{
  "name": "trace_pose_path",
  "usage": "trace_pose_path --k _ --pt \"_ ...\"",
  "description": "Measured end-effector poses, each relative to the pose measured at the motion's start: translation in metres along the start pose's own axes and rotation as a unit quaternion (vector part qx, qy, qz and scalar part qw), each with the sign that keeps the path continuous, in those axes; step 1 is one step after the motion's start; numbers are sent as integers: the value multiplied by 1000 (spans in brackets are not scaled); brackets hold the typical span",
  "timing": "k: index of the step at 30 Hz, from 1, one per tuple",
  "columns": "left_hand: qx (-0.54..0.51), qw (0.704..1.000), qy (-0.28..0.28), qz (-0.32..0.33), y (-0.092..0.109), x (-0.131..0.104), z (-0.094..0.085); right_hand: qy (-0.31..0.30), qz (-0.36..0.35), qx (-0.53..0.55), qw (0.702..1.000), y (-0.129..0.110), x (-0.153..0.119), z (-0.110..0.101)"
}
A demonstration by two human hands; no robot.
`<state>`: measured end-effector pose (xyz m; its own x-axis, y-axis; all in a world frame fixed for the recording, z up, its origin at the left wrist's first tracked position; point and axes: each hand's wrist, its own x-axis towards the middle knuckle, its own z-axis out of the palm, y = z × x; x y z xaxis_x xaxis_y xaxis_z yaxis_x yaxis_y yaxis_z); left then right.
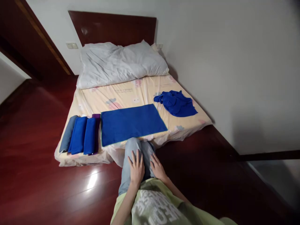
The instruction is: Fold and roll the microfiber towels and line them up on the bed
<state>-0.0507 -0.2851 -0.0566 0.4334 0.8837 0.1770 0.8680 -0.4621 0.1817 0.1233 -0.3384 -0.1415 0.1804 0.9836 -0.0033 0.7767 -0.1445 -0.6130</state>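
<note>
My left hand [136,167] rests flat on my jeans [126,171] with its fingers spread. On the other leg lies my right hand [157,166], also open, fingers apart. Just beyond my knees a blue towel [131,123] is spread flat on the bed, close to its front edge. Left of it sit several rolled or folded towels side by side: a grey-blue one [68,133], two blue ones [78,135] and a purple one [96,132]. A crumpled heap of blue cloth [175,103] lies to the right. Neither hand touches any cloth on the bed.
The bed [147,89] has a cream patterned sheet. Across its far end lies a bunched white quilt [122,62] before a dark wooden headboard [112,28]. A pale wall [225,78] runs along the right side. Dark red floor [35,150] stretches to the left.
</note>
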Motion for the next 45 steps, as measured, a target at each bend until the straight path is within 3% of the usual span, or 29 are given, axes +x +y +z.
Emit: trace_pose_path --k 3,9,15,18,22,24,28,32,35,37,38,40,42,43,45 --pt "23 998 -29 41 4 -8 -6 13 18 -25 999 0 6 -19" --pt "20 998 -33 42 3 2 -5 66 82 -73 992 -16 3 -47" --pt "19 999 -34 36 7 -1 -4 109 -24 16 994 -51 5 -54" --pt "18 999 -33 38 5 -3 -4 52 -32 157 986 -70 28 -43" --pt "15 998 -42 40 4 -4 -5 -41 86 321 942 -83 64 -20" --pt "18 998 -46 40 4 -6 -8 -42 132 349 927 -85 74 -11" --pt "19 998 -49 29 4 -13 -19 -42 157 389 907 -88 78 -1" --pt "-12 1000 -16 -20 1 -23 -30 -98 185 453 866 -95 78 0" --pt "-111 991 15 -76 0 -22 -31 -145 190 481 843 -99 81 1" --pt "-250 962 16 -112 0 -15 -25 -159 187 507 826 -100 82 1" --pt "-348 926 11 -146 0 -9 -20 -157 194 526 813 -100 82 2" --pt "-535 809 -1 -244 1 7 -7 -142 228 565 780 -99 78 0" --pt "-644 689 -10 -333 -1 28 7 -132 266 587 753 -97 70 -4" --pt "-670 649 -16 -360 -2 40 14 -128 273 598 743 -95 63 -9" --pt "-698 607 -31 -378 -7 65 25 -122 266 630 720 -90 48 -20"
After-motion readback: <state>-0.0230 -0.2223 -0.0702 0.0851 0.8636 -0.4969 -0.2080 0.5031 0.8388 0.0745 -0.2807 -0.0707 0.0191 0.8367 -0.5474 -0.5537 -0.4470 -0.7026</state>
